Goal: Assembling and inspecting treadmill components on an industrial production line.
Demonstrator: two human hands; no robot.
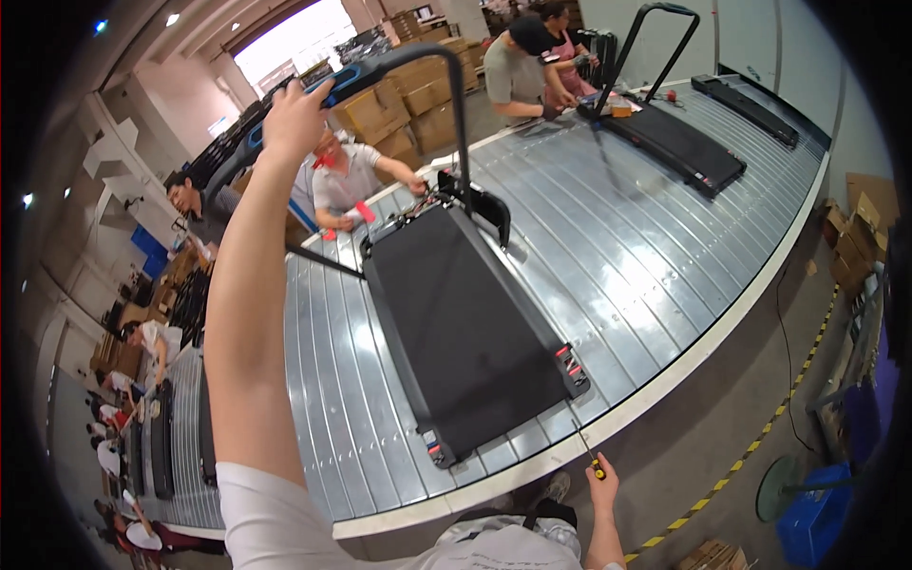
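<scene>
Both hands are working: left hand is gripping the treadmill handlebar, steadying it upright, while right hand is pinching a screwdriver ready.

treadmill on conveyor, second treadmill behind, boxes beyond

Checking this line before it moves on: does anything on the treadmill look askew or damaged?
Nothing stands out. The treadmill lies flat on the conveyor, left hand gripping its handlebar, right hand holding a screwdriver.
</scene>
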